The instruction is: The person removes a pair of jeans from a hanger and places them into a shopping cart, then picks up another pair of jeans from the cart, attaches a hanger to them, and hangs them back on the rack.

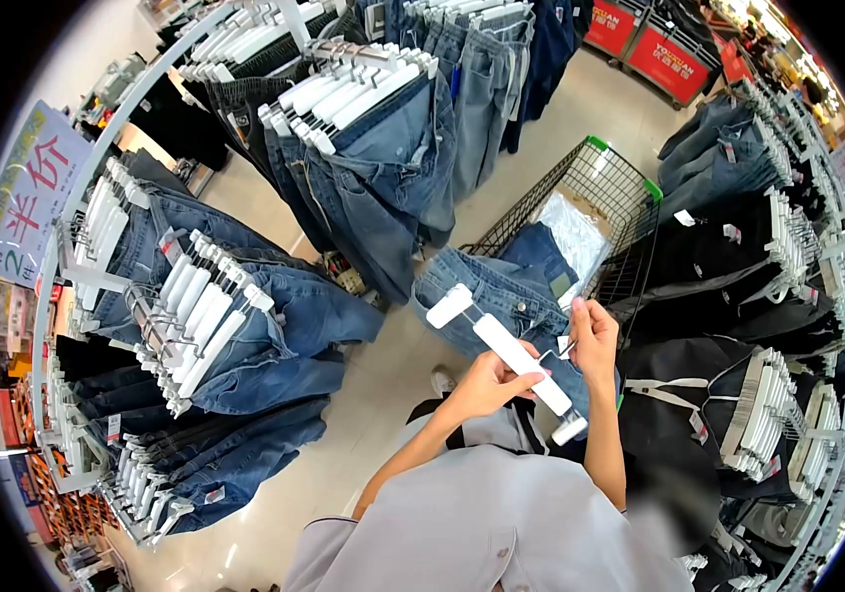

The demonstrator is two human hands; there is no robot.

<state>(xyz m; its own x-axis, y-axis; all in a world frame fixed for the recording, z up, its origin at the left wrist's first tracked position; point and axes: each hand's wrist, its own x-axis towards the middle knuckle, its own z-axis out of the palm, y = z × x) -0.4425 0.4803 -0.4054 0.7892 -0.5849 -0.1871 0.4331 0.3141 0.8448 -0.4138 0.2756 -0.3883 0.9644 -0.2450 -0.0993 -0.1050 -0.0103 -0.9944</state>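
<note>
My left hand is closed around the bar of a white clip hanger, which slants across my front with a white clip at each end. Its wire hook reaches toward my right hand, whose thumb and fingers are pinched together just above the hook. I cannot tell what is in that pinch. A small white tag shows beside those fingers. Blue jeans lie under the hanger, draped over the near end of a black wire shopping cart. Darker folded denim and a clear plastic-wrapped package are inside the cart.
Racks of jeans on white hangers stand on the left and ahead. Black trousers hang close along the right. Red bins stand at the back, and a half-price sign hangs at far left.
</note>
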